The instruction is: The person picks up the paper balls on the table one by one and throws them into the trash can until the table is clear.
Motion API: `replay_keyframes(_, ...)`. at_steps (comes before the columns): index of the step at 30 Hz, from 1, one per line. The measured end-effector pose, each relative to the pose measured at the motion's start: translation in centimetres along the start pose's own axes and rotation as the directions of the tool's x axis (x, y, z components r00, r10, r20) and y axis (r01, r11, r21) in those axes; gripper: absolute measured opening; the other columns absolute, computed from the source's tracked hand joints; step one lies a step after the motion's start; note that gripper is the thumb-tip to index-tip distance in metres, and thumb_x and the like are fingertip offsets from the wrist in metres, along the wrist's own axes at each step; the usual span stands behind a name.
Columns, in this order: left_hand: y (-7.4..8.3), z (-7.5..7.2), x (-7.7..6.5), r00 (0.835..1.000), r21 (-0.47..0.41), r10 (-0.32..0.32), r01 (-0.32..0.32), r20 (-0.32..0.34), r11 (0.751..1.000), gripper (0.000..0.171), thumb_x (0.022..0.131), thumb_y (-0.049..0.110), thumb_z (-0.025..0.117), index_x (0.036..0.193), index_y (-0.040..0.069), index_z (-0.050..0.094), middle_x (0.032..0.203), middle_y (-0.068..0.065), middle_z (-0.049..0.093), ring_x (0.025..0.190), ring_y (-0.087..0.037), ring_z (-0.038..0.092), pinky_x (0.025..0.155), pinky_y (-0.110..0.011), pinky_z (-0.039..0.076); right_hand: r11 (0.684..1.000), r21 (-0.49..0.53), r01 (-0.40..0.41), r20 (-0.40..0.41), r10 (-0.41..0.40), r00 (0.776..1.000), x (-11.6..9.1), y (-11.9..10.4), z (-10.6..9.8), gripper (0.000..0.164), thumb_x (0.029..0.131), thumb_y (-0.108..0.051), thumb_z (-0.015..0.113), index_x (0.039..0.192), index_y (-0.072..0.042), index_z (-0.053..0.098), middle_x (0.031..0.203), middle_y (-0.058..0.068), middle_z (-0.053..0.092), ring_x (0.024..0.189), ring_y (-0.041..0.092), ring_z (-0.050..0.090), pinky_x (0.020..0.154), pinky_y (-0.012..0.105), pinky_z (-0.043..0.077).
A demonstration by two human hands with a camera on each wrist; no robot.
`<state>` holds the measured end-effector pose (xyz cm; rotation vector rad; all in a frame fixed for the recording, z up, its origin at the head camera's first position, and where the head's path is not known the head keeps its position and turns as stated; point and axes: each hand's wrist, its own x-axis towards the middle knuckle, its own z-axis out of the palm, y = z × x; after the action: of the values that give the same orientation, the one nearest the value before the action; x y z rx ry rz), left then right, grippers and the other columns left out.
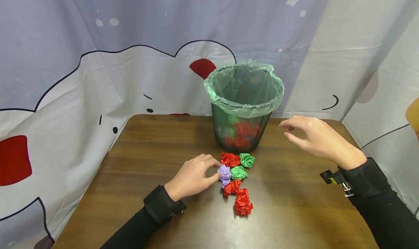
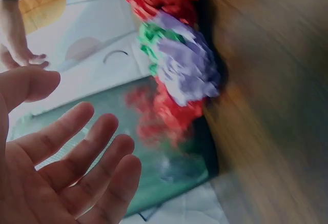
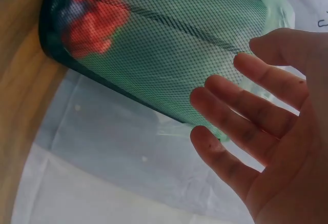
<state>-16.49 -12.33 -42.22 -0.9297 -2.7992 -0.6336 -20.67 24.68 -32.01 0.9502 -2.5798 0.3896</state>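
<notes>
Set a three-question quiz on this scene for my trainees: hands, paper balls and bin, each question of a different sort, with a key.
1. Which colour is the paper ball nearest the left hand? A) red B) green C) purple
2. True or false: the right hand is empty.
3. How many red paper balls lie on the table, outside the bin?

Key: 1. C, purple. 2. True. 3. Three.

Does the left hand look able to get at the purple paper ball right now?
Probably yes: the left hand is right beside the purple paper ball, with nothing lying between them.
</notes>
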Motion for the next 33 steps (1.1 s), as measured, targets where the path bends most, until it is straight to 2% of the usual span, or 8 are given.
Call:
replay_keyframes(6, 2.0, -0.1, 0.3, 0.996, 0.001, 0.067, -0.067, 0.055, 0.998, 0.03, 0.093, 0.039, 0.068, 0.117, 0.021, 0.072, 0.112, 0.008, 0.067, 0.105, -0.009, 0.062, 0.084, -0.035, 0.055, 1.0, 0.017, -0.015, 0.026, 0.015, 1.0, -1.2, 0.1, 1.4, 0.025, 0.09, -0.011, 0.071, 0.114, -0.017, 0.071, 0.102, -0.008, 0.07, 0.093, 0.012, 0.067, 0.082, 0.04, 0.052)
replay_keyframes(10, 3.2, 0.4, 0.6, 0.988, 0.015, 0.127, -0.128, 0.083, 0.992, 0.03, 0.093, 0.04, 0.068, 0.117, 0.022, 0.071, 0.113, 0.008, 0.066, 0.105, -0.008, 0.061, 0.082, -0.031, 0.055, 0.999, 0.033, -0.034, 0.037, 0.033, 0.999, -1.9, 0.3, 2.2, 0.025, 0.091, -0.012, 0.07, 0.115, -0.017, 0.071, 0.105, -0.007, 0.071, 0.093, 0.011, 0.067, 0.082, 0.04, 0.053)
replay_keyframes(15, 4.7, 2.0, 0.6, 0.96, 0.07, 0.256, -0.265, 0.113, 0.962, 0.032, 0.092, 0.042, 0.068, 0.117, 0.022, 0.071, 0.113, 0.009, 0.066, 0.101, -0.006, 0.063, 0.073, -0.022, 0.053, 0.998, 0.048, -0.031, 0.036, 0.029, 0.999, -2.4, 0.5, 3.0, 0.025, 0.091, -0.012, 0.071, 0.115, -0.018, 0.071, 0.105, -0.007, 0.071, 0.092, 0.011, 0.067, 0.08, 0.04, 0.054)
replay_keyframes(19, 5.6, 3.2, 0.7, 0.936, 0.097, 0.322, -0.336, 0.14, 0.937, 0.035, 0.09, 0.042, 0.069, 0.119, 0.023, 0.07, 0.111, 0.009, 0.065, 0.099, -0.004, 0.063, 0.071, -0.02, 0.052, 0.998, 0.053, -0.038, 0.04, 0.036, 0.999, -2.7, 0.6, 3.5, 0.025, 0.09, -0.012, 0.071, 0.115, -0.017, 0.071, 0.104, -0.007, 0.071, 0.091, 0.011, 0.067, 0.079, 0.039, 0.054)
replay_keyframes(23, 6.2, 4.0, 0.7, 0.918, 0.121, 0.365, -0.384, 0.156, 0.915, 0.039, 0.088, 0.043, 0.071, 0.121, 0.024, 0.069, 0.111, 0.01, 0.063, 0.103, -0.005, 0.062, 0.076, -0.021, 0.052, 0.996, 0.065, -0.066, 0.06, 0.062, 0.996, -3.0, 0.7, 3.8, 0.025, 0.091, -0.013, 0.071, 0.116, -0.017, 0.071, 0.106, -0.006, 0.071, 0.092, 0.012, 0.068, 0.08, 0.04, 0.054)
replay_keyframes(26, 6.5, 4.4, 0.7, 0.907, 0.15, 0.385, -0.411, 0.172, 0.899, 0.043, 0.086, 0.046, 0.073, 0.122, 0.025, 0.068, 0.11, 0.01, 0.062, 0.102, -0.005, 0.06, 0.072, -0.019, 0.05, 0.993, 0.076, -0.085, 0.075, 0.079, 0.994, -3.3, 0.7, 4.0, 0.025, 0.092, -0.014, 0.07, 0.117, -0.017, 0.07, 0.106, -0.006, 0.071, 0.093, 0.012, 0.068, 0.08, 0.04, 0.054)
replay_keyframes(33, 6.9, 5.0, 0.6, 0.891, 0.206, 0.38, -0.432, 0.249, 0.878, 0.052, 0.081, 0.052, 0.076, 0.126, 0.026, 0.067, 0.112, 0.009, 0.061, 0.1, -0.007, 0.057, 0.067, -0.018, 0.047, 0.993, 0.084, -0.085, 0.061, 0.08, 0.995, -4.0, 0.9, 4.6, 0.025, 0.091, -0.013, 0.071, 0.116, -0.017, 0.071, 0.104, -0.008, 0.072, 0.092, 0.01, 0.068, 0.079, 0.04, 0.054)
